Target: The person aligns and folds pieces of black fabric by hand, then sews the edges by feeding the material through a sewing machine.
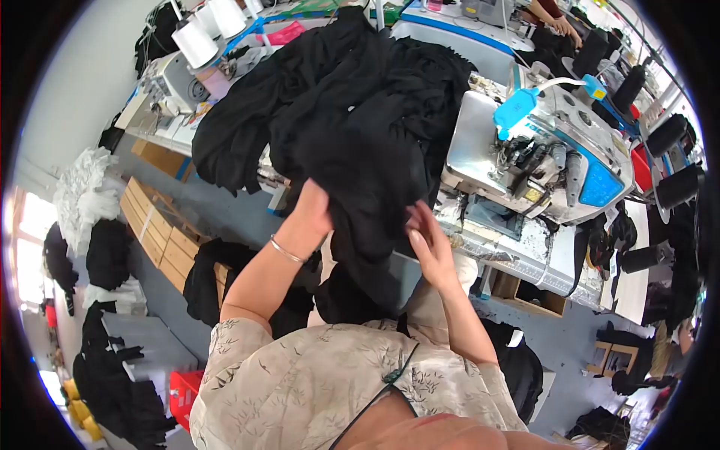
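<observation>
A black piece of fabric (367, 176), blurred in its upper part, hangs in front of me down towards my lap. My left hand (315, 204), with a bracelet on the wrist, is closed on its left side, the fingertips hidden by the cloth. At the right edge of the same fabric is my right hand (429, 244), its thumb and fingers apart and the fingertips against the cloth. Behind it a large heap of black fabric (322, 82) covers the table. Just right of my right hand stands an overlock sewing machine (555, 150) with a metal plate.
A blue lamp (516, 111) sits over the machine. Black thread cones (679, 187) stand at the right, white thread cones (196, 45) at the upper left. Another person's hands (559, 26) show at the top right. A wooden bench (161, 232) and a red crate (182, 397) are at the left.
</observation>
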Demonstrator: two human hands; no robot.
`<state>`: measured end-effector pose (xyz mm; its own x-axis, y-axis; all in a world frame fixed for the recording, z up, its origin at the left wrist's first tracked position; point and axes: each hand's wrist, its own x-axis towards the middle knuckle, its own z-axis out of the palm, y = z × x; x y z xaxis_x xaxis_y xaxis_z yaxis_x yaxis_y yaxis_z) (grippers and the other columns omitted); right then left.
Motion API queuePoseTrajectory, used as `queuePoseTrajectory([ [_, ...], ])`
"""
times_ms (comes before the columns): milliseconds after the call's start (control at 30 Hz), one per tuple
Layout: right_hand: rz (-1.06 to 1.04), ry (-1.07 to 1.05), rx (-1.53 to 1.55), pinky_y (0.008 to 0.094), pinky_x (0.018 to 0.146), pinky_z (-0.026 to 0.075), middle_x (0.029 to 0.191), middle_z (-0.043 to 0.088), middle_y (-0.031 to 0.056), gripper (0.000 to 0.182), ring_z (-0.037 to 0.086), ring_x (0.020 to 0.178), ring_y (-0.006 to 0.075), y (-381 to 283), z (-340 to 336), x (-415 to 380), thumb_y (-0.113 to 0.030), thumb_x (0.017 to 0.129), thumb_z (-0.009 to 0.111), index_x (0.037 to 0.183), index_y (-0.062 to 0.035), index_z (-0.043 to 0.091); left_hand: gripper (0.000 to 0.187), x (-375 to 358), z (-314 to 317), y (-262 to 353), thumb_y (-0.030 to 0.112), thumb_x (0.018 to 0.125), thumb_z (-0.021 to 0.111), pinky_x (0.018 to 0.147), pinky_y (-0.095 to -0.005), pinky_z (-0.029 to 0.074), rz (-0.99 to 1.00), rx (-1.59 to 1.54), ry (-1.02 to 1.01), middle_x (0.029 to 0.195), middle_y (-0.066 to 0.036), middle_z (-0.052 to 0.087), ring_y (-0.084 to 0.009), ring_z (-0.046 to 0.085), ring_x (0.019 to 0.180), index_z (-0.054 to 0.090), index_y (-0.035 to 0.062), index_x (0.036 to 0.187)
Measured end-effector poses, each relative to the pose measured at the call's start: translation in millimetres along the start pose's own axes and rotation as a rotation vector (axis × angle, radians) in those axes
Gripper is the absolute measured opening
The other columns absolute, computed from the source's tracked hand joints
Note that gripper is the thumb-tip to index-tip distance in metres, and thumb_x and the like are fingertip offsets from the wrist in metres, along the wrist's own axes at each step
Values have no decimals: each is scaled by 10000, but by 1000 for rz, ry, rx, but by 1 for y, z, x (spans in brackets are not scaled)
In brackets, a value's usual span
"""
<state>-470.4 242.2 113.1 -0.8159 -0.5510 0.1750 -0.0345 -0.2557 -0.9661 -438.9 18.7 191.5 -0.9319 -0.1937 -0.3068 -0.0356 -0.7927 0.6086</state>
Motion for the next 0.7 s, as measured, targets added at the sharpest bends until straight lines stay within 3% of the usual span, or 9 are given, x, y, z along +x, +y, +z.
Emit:
queuePoseTrajectory([
  [100,-17,-110,151,302,998,375,1279,477,156,693,488,1166,193,-20,22,21,-58,883,593,1446,2,195,359,-8,-24,-19,290,974,460,937,-388,471,38,-139,-323,1190,-92,599,-238,581,1067,540,29,1206],
  [133,-3,-135,147,309,1004,370,1294,461,163,724,478,1182,205,-27,25,20,-56,866,613,1448,-3,186,279,-24,2,-19,253,947,495,841,-344,511,126,-26,-178,1035,-64,629,-190,610,925,574,30,1096],
  [233,-63,-137,12,327,1019,356,1317,437,180,801,463,1210,233,-39,35,16,-56,820,663,1452,-16,171,253,-39,18,-17,218,934,500,836,-320,502,171,-74,44,994,-54,632,-175,610,903,572,27,1084],
  [300,-232,-35,-236,336,1027,349,1301,450,188,832,474,1199,241,-40,43,9,-63,796,688,1450,-18,175,243,-44,9,-19,188,917,521,847,-313,495,153,14,-87,998,-56,635,-170,612,916,576,20,1084],
  [433,-491,37,-604,355,939,430,1158,556,195,618,565,1087,297,-36,56,14,-46,753,708,1297,7,420,203,-54,-4,-24,102,877,576,840,-316,502,116,-25,-193,990,-65,644,-170,621,938,596,17,1060],
  [500,-393,-1,-449,298,797,477,976,632,155,213,627,895,264,-30,55,14,2,784,660,991,24,613,212,-62,1,-16,85,885,596,828,-312,513,137,21,-130,992,-48,649,-136,617,948,600,11,1084],
  [567,-110,187,-273,271,787,468,913,645,116,121,621,873,199,-29,57,9,-2,817,636,936,19,637,228,-74,12,-10,95,900,593,822,-304,518,248,199,-92,1006,-36,647,-112,608,960,591,8,1110],
  [633,-223,285,-294,267,766,467,890,643,78,116,600,852,151,-28,52,22,-56,868,607,957,10,639,266,-84,1,-8,122,917,590,804,-269,501,321,164,-57,1018,-20,640,-80,597,909,572,-10,1148],
  [700,-414,321,-643,264,764,465,907,640,55,163,588,837,134,-52,39,45,-118,930,544,975,3,642,265,-86,-20,-7,121,920,588,796,-253,492,438,168,20,1018,-20,640,-79,598,878,570,-17,1145],
])
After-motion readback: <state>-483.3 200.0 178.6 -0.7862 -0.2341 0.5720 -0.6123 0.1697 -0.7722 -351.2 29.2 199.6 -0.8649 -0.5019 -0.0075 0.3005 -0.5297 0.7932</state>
